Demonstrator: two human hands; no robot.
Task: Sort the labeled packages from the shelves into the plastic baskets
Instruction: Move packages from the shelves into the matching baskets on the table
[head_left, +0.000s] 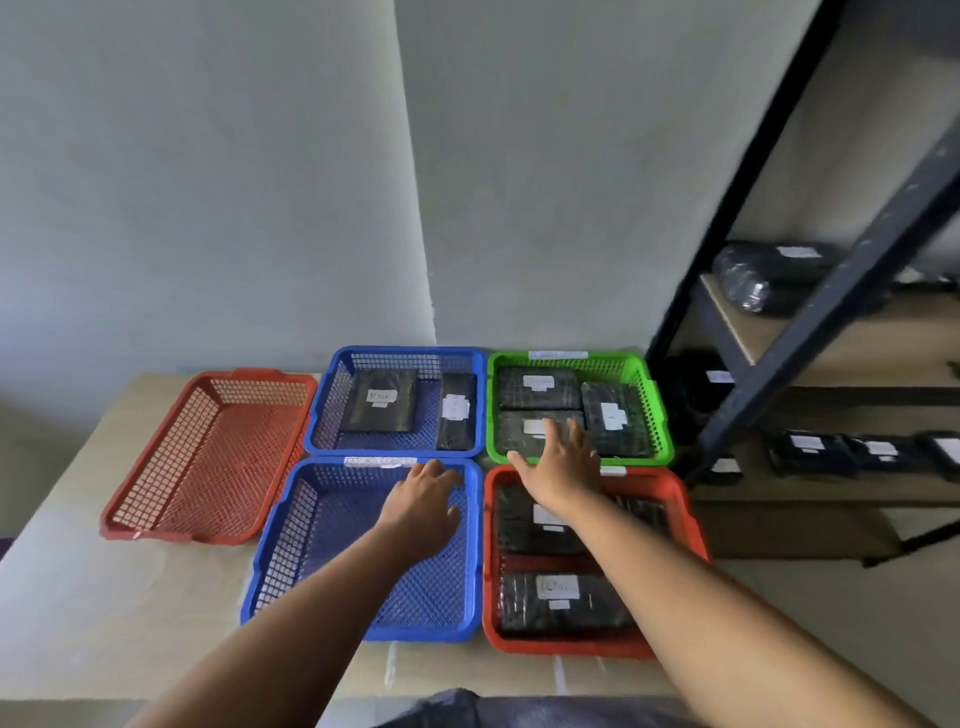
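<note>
Packages wrapped in black, each with a white label, lie in three of the five plastic baskets on the table (130, 597). The far blue basket (405, 353) holds a wide package (382, 400) and, at its right, a narrow package (456, 410) whose long axis runs from far to near. The green basket (618, 358) holds three: the far-left package (537, 387) lies with its long axis left to right, the near-left package (519, 436) lies the same way, and the right package (613, 418) points from far to near, a little turned. In the near red basket (566, 647) two more lie across, the farther package (524, 519) partly under the right forearm and the nearer package (561, 597) with its label up. The near blue basket (322, 545) and the long red basket (208, 457) at the left contain no package. The right hand (563, 462) is spread open with straight fingers over the near rim of the green basket, its fingertips above the near-left package; it grasps nothing. The left hand (423, 499) is over the near blue basket, fingers relaxed and pointing to its far rim, also holding nothing; whether it touches the basket I cannot tell. On the shelf rack (852, 291) at the right, more shelf packages (769, 275) wait on the boards.
</note>
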